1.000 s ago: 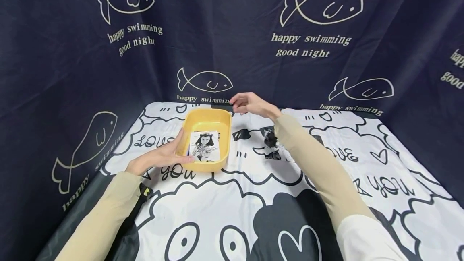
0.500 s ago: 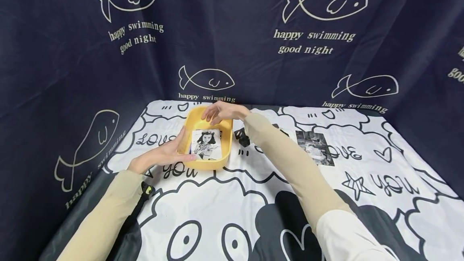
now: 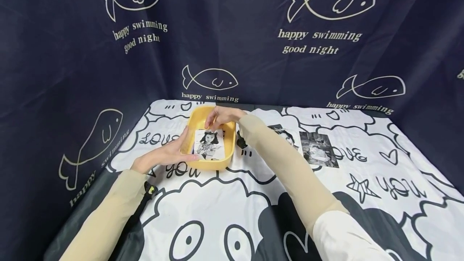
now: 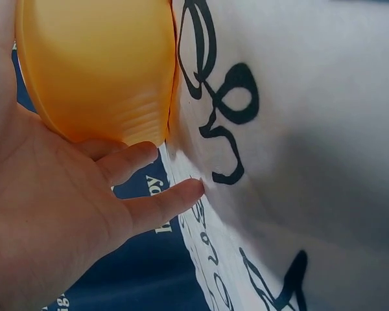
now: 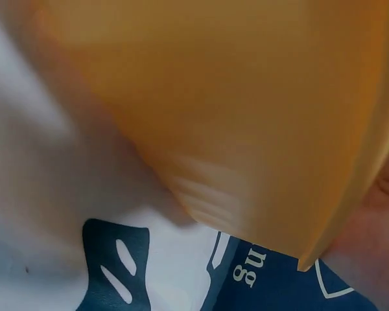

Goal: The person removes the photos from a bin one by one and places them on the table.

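A yellow tray (image 3: pixel 210 164) stands on the printed cloth at the far left of the table. In it lies a black-and-white photo (image 3: pixel 209 145) of a person. My left hand (image 3: pixel 170 152) grips the tray's near left corner, thumb along the front rim and palm (image 4: pixel 65 214) against the outer wall (image 4: pixel 97 71). My right hand (image 3: pixel 221 116) reaches over the far right rim, its fingers bent down to the photo's top edge. Whether they pinch the photo is hidden. The right wrist view shows only the blurred tray wall (image 5: pixel 233 110).
Two more black-and-white photos lie on the cloth right of the tray: one (image 3: pixel 286 134) partly behind my right forearm, the other (image 3: pixel 319 150) beside it. Dark blue fish-print curtains (image 3: pixel 232 51) close in the back and both sides.
My right hand moved left from above the table's far edge and came down into the far end of the tray. The left hand stayed on the tray. The second table photo came into sight.
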Action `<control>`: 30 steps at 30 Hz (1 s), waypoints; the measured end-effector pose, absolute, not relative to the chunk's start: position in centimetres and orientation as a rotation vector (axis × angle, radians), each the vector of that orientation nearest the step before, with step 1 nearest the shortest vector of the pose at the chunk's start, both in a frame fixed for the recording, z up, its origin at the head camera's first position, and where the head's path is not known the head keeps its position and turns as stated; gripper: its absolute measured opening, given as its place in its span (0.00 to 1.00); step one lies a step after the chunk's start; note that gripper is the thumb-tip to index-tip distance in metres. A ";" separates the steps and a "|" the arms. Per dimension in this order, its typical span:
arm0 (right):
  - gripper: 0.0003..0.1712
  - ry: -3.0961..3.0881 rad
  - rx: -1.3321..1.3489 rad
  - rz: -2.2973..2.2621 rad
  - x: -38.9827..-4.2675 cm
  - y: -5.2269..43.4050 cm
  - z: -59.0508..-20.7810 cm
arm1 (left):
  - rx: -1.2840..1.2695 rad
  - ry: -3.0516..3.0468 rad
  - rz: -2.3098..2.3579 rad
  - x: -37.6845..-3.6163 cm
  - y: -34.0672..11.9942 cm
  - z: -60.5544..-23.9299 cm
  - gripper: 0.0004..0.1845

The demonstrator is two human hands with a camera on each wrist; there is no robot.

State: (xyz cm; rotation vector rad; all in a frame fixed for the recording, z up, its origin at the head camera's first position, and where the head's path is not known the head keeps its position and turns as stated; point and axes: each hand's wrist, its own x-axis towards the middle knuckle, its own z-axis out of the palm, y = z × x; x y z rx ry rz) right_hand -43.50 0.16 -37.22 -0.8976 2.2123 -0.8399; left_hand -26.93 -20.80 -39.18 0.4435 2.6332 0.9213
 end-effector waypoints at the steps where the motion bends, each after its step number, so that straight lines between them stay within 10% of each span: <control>1: 0.16 2.207 -0.905 -0.830 -43.5 0.2 -37.3 | 0.444 2.629 0.923 -26.9 -20.8 -39.2 0.61; 30: 0.28 2.378 -0.878 -0.451 -42.5 -0.1 -37.4 | 0.405 2.619 0.921 -26.7 -20.8 -39.2 0.62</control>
